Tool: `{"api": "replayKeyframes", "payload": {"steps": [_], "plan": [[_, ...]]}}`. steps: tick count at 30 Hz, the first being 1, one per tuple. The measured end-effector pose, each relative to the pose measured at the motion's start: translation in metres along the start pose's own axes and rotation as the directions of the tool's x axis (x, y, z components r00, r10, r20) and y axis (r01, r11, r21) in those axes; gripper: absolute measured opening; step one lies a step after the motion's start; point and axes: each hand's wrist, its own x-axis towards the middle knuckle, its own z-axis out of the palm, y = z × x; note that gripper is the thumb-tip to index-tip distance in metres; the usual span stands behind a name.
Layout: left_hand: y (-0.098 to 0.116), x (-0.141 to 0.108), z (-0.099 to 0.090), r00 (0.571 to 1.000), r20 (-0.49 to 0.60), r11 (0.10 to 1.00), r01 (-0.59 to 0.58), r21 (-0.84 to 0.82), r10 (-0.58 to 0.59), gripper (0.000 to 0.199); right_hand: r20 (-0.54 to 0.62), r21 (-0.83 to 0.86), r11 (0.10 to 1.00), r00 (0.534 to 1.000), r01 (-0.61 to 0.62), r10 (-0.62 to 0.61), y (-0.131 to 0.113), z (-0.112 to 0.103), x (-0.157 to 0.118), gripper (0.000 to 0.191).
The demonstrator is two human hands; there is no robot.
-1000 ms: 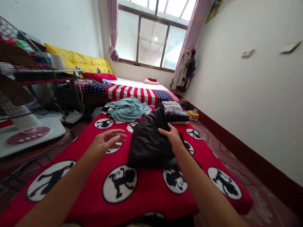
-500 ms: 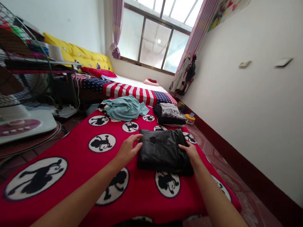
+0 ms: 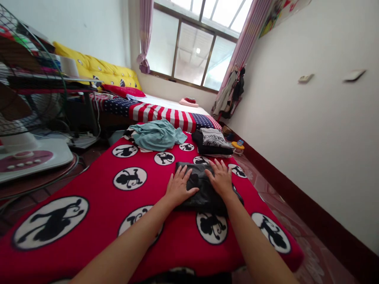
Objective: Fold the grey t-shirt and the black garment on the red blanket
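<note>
A folded black garment [image 3: 204, 197] with a leathery shine lies on the red cloth [image 3: 97, 209] with monkey prints. My left hand [image 3: 180, 186] rests flat on its left part, fingers spread. On its upper right part lies my right hand [image 3: 220, 179], also flat with fingers apart. Both palms hide much of the garment. Beyond it to the left is a crumpled light blue garment [image 3: 158, 135]. Behind it to the right sits a folded stack with a grey printed shirt [image 3: 214, 138] on top of black clothing.
A fan [image 3: 32, 157] stands at the left beside a cluttered desk [image 3: 79, 85]. Past the red cloth is a bed with a flag-patterned cover [image 3: 162, 114]. Clothes [image 3: 229, 92] hang by the curtain, and a white wall [image 3: 310, 130] runs along the right.
Both hands have moved from the garment's left and right edges onto its top, with fingers now spread flat. The garment's right side looks slightly shifted.
</note>
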Motion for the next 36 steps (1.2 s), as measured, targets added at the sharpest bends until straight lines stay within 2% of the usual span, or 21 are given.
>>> {"api": "replayKeyframes", "payload": {"steps": [3,6,8,10,14,16,19,22,23,25,28,29,30,32,33,34,36], "plan": [[-0.009,-0.006,0.003,0.997,-0.038,0.994,0.067,-0.092,-0.071,0.096,0.14,-0.012,0.992,0.983,-0.122,0.122,0.008,0.029,-0.002,0.054],[-0.016,-0.009,0.007,0.985,-0.095,0.974,0.124,-0.191,-0.144,0.105,0.11,0.015,0.991,0.985,-0.136,0.133,0.018,0.045,-0.004,0.055],[-0.02,-0.009,0.008,0.976,-0.147,0.957,0.119,-0.266,-0.162,0.098,0.073,0.046,0.99,0.988,-0.137,0.133,0.02,0.046,-0.003,0.054],[-0.024,-0.007,0.007,0.964,-0.193,0.923,0.099,-0.373,-0.181,0.082,0.05,0.088,0.985,0.988,-0.149,0.145,0.021,0.045,-0.002,0.051],[-0.034,-0.003,0.002,0.936,-0.184,0.758,0.116,-0.642,-0.3,0.062,0.022,0.154,0.976,0.988,-0.154,0.152,0.022,0.047,-0.003,0.045],[-0.037,-0.001,-0.001,0.929,-0.17,0.687,0.111,-0.719,-0.328,0.054,0.016,0.138,0.981,0.99,-0.138,0.137,0.023,0.048,-0.004,0.045],[-0.039,0.0,-0.002,0.921,-0.211,0.678,0.073,-0.732,-0.327,0.04,0.129,0.036,0.994,0.986,-0.107,0.101,0.025,0.038,0.002,0.047],[-0.039,0.001,-0.001,0.918,-0.247,0.709,0.049,-0.703,-0.309,0.034,0.313,-0.014,0.999,0.948,-0.048,0.05,0.029,0.013,0.017,0.052],[-0.039,0.001,-0.001,0.919,-0.248,0.714,0.048,-0.699,-0.305,0.034,0.331,-0.017,0.999,0.943,-0.042,0.045,0.03,0.005,0.021,0.057],[-0.038,0.0,0.0,0.919,-0.247,0.709,0.048,-0.704,-0.308,0.035,0.247,-0.012,0.999,0.968,-0.034,0.036,0.027,-0.005,0.024,0.064],[-0.038,0.0,0.001,0.914,-0.252,0.669,0.028,-0.743,-0.319,0.033,0.06,0.003,0.997,0.995,0.078,-0.078,0.012,0.002,0.006,0.058],[-0.038,0.001,0.001,0.912,-0.255,0.654,0.019,-0.757,-0.322,0.031,0.064,0.004,0.992,0.99,0.126,-0.126,0.006,0.007,-0.003,0.056],[-0.039,0.001,0.001,0.909,-0.257,0.639,0.012,-0.769,-0.327,0.03,0.114,0.001,0.988,0.981,0.157,-0.156,0.0,0.012,-0.011,0.055],[-0.04,0.001,0.001,0.904,-0.258,0.616,0.008,-0.787,-0.341,0.029,0.261,-0.004,0.988,0.954,0.155,-0.149,-0.01,0.014,-0.021,0.056],[-0.04,0.002,0.001,0.901,-0.257,0.608,0.009,-0.794,-0.349,0.03,0.299,-0.008,0.99,0.945,0.138,-0.13,-0.016,0.012,-0.024,0.057],[-0.04,0.002,0.001,0.898,-0.256,0.599,0.01,-0.801,-0.357,0.03,0.29,-0.008,0.992,0.949,0.129,-0.121,-0.022,0.008,-0.025,0.06],[-0.041,0.002,0.001,0.894,-0.25,0.579,0.012,-0.815,-0.371,0.031,0.134,0.004,0.99,0.981,0.144,-0.144,-0.036,-0.001,-0.027,0.063]]}}
